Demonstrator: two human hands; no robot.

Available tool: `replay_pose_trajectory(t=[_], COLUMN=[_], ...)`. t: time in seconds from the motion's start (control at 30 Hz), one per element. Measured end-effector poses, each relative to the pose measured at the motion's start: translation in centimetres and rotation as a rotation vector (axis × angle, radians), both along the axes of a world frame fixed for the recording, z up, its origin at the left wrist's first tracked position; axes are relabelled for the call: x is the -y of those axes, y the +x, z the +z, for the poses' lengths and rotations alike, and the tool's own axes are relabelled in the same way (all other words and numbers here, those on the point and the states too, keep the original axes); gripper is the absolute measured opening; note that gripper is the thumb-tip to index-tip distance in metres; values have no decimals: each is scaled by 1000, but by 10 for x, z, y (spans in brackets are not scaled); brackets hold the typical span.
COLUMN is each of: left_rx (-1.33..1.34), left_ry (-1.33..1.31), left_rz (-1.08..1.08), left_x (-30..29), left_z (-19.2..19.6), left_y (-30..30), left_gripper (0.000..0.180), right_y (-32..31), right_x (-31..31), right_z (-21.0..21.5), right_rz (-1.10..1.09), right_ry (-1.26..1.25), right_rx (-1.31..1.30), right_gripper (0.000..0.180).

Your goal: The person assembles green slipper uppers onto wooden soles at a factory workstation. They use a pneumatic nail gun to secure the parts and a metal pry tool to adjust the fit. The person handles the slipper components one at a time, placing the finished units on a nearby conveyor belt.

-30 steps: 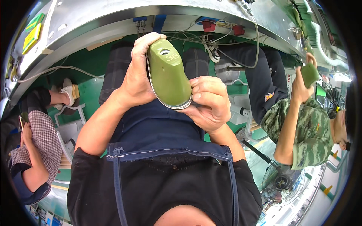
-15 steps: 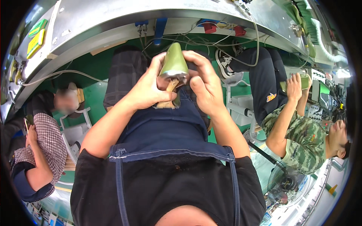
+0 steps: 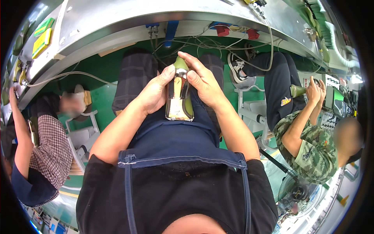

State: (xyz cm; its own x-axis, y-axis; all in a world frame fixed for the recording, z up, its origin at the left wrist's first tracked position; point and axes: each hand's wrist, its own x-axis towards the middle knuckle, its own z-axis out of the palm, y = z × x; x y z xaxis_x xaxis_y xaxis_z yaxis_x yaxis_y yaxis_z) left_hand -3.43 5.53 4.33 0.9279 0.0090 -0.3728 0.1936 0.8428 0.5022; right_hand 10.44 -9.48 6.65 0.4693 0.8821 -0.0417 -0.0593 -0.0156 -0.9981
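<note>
Green shoe form [image 3: 179,99], tapered, pale-patched

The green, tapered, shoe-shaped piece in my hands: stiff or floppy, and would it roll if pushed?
The green, tapered, shoe-shaped piece is probably stiff, as its outline shows no sagging. Its smooth-looking green tip may feel slippery. It might rock, but seems unlikely to roll far, being long and tapered.

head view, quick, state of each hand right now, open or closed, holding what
Left hand: closed, holding the green, tapered, shoe-shaped piece from its left side.
Right hand: closed, holding the same piece from its right, near the tip.
</note>
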Motion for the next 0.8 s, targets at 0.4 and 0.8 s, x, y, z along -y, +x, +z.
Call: replay_pose_trajectory(t=[0.4,0.8], left_rx=[55,179], left_ry=[330,488], left_rz=[126,25], left_x=[30,28], left_z=[-13,-10], left_y=[-12,-15], left_gripper=[70,89], right_y=[-7,-8], right_x=[5,9], right_z=[5,19], right_rz=[73,38], right_ry=[-28,-22], right_rx=[544,387], right_gripper=[42,40])
